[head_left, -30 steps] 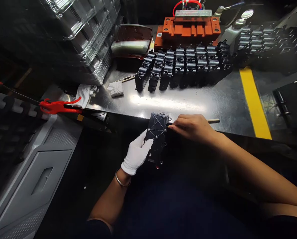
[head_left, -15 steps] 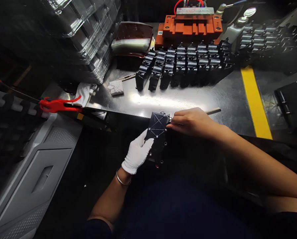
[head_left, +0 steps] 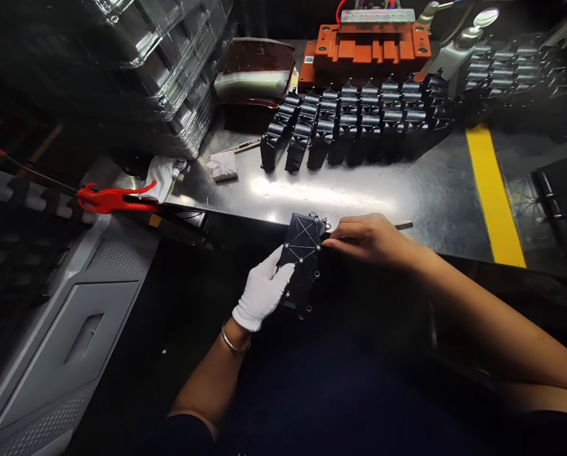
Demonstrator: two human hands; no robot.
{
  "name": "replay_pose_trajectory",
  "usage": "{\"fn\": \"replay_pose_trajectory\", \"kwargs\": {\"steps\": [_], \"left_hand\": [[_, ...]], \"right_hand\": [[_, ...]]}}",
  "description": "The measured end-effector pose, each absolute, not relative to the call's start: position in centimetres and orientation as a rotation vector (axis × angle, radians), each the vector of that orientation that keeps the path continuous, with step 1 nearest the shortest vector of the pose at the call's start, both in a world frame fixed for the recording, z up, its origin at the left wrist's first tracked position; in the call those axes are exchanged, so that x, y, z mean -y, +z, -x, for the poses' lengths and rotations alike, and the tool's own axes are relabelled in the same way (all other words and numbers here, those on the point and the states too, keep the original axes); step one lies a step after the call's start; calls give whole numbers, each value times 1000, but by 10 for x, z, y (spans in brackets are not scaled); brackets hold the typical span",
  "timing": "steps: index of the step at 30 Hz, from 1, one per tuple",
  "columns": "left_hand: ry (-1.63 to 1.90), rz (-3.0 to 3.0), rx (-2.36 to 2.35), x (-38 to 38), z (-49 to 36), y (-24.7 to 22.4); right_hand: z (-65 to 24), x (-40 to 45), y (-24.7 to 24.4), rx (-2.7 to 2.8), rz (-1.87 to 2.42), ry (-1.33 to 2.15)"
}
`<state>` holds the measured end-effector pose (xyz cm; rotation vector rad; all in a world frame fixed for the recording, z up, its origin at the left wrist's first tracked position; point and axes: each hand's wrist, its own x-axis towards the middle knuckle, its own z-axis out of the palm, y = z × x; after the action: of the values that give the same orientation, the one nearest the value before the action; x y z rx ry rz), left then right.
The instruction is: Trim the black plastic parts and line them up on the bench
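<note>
A flat black plastic part (head_left: 303, 244) with crossed ribs and small metal rings along its edge is held just off the table's front edge. My left hand (head_left: 263, 290), in a white glove, grips it by its left side, thumb on the face. My right hand (head_left: 359, 237), bare, has its fingers pinched together at the part's upper right edge, close to a ring. Whatever those fingertips hold is too small to make out.
Several black ribbed parts (head_left: 347, 123) stand in a row on the metal table (head_left: 283, 193). Behind them is an orange fixture (head_left: 371, 47). A red air gun (head_left: 114, 197) hangs at left by stacked clear trays (head_left: 169, 76). Yellow tape (head_left: 496, 196) crosses the table.
My right hand has moved slightly down along the part's right edge, its fingers still together. My left hand keeps its hold on the black part. The view has shifted a little.
</note>
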<state>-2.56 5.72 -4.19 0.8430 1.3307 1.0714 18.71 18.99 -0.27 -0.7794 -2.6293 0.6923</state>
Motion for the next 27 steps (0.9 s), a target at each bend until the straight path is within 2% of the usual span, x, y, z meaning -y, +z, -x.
{"fn": "replay_pose_trajectory", "kwargs": {"steps": [5, 18, 27], "left_hand": [[1059, -814, -1333, -57, 23, -40], [1061, -822, -1392, -59, 18, -34], [1107, -824, -1372, -58, 12, -36]], "right_hand": [[-192, -180, -10, 2556, 814, 711], [-187, -143, -20, 2291, 1162, 396], [-173, -123, -25, 2228, 1270, 350]]}}
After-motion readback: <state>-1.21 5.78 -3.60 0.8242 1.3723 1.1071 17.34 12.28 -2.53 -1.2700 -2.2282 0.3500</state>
